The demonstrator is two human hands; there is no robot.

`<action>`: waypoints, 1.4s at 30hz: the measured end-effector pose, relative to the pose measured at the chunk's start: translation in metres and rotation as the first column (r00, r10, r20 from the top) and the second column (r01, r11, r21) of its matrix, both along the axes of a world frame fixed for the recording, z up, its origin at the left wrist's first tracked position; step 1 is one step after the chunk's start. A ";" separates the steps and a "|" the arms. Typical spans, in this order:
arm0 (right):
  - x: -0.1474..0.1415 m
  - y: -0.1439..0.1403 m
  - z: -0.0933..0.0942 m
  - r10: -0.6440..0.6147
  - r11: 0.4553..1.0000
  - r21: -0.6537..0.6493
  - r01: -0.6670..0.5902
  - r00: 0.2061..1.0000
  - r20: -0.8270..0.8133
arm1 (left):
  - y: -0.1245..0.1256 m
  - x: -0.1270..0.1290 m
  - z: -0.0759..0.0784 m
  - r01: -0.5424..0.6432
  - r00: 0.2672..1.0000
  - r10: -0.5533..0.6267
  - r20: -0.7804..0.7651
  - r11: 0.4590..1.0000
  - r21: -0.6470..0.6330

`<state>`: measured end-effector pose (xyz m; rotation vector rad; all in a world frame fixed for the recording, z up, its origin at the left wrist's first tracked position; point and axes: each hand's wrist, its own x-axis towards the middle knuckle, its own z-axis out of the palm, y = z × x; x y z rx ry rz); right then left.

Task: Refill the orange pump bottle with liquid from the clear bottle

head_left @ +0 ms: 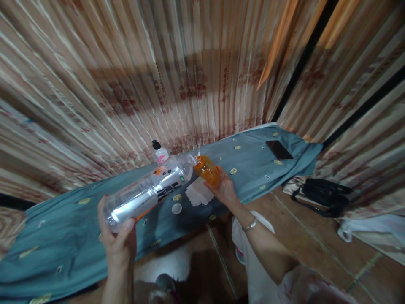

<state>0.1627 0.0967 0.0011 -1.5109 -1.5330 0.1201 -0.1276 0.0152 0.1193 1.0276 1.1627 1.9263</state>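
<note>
My left hand (pixel 118 240) is wrapped round the base of a large clear plastic bottle (pixel 148 192) with a silver label. The bottle lies tilted, its neck toward the right. My right hand (pixel 224 185) grips a small orange bottle (pixel 207 171), whose top end meets the large bottle's mouth. I cannot tell whether liquid passes between them. Below the two bottles, a white paper tissue (pixel 199 192) lies on the cloth, with a round white cap (pixel 176 208) to its left. Behind the large bottle stands a small bottle (pixel 161 155) with a black top and pink print.
A teal cloth with pineapple prints (pixel 69 223) covers the long table. Toward its right end lies a dark phone (pixel 279 150). Patterned curtains (pixel 190 76) hang behind, with dark poles at the right. A black bag (pixel 322 194) rests at the right, low by the curtain.
</note>
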 end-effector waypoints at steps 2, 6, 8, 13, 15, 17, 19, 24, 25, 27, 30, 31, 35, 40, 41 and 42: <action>0.000 0.000 -0.001 -0.004 1.000 0.005 0.004 1.000 0.003 | -0.001 0.000 0.001 0.003 1.000 -0.004 0.013 1.000 0.017; 0.000 0.000 0.000 0.006 1.000 0.003 -0.006 1.000 0.002 | -0.001 0.000 0.003 0.006 0.999 -0.008 0.054 0.999 0.051; 0.000 -0.001 0.000 0.005 1.000 -0.001 -0.005 1.000 0.001 | -0.001 0.001 0.004 0.006 0.998 -0.009 0.063 0.999 0.052; 0.000 -0.001 0.001 0.009 1.000 -0.002 -0.009 1.000 0.004 | -0.002 0.001 0.004 0.012 0.998 -0.016 0.054 0.998 0.068; 0.000 -0.001 0.000 0.019 1.000 0.005 -0.019 1.000 0.008 | -0.002 0.000 0.004 0.009 0.999 -0.011 0.039 0.998 0.062; 0.001 -0.001 0.000 0.022 1.000 0.007 -0.023 1.000 0.011 | -0.003 -0.001 0.003 0.016 0.999 -0.019 0.037 0.998 0.063; 0.001 -0.001 -0.001 0.015 1.000 0.005 -0.015 1.000 0.014 | -0.003 -0.001 0.003 0.023 0.999 -0.026 0.044 0.997 0.069; 0.002 -0.001 -0.002 0.004 1.000 -0.001 -0.004 1.000 0.024 | -0.004 0.001 0.005 0.017 0.999 -0.020 0.040 0.998 0.065; 0.001 -0.001 -0.002 0.004 1.000 -0.005 -0.004 1.000 0.026 | -0.004 0.001 0.005 0.014 0.999 -0.016 0.038 0.998 0.064; 0.001 -0.001 -0.001 0.004 1.000 -0.013 -0.004 0.999 0.032 | -0.004 0.002 0.005 0.005 0.999 -0.007 0.033 0.998 0.056; 0.000 -0.001 0.001 0.001 1.000 -0.013 -0.001 1.000 0.031 | -0.003 0.002 0.005 -0.016 1.000 0.015 0.027 0.999 0.041; 0.000 -0.001 0.002 0.000 1.000 -0.010 0.001 1.000 0.029 | -0.003 0.002 0.005 -0.020 1.000 0.019 0.025 0.999 0.034; 0.000 -0.003 0.003 0.002 1.000 -0.008 -0.002 1.000 0.023 | -0.003 0.001 0.005 -0.016 1.000 0.016 -0.002 1.000 0.016; 0.001 -0.003 0.003 0.006 1.000 -0.008 -0.006 1.000 0.022 | -0.004 0.003 0.006 -0.012 0.999 0.012 -0.049 1.000 0.012; 0.001 -0.003 0.003 0.004 1.000 -0.010 -0.004 1.000 0.021 | -0.004 0.003 0.006 -0.014 0.998 0.014 -0.056 1.000 0.010; 0.001 -0.003 0.003 0.003 1.000 -0.014 -0.002 1.000 0.019 | -0.004 0.003 0.007 -0.015 0.998 0.016 -0.064 1.000 0.005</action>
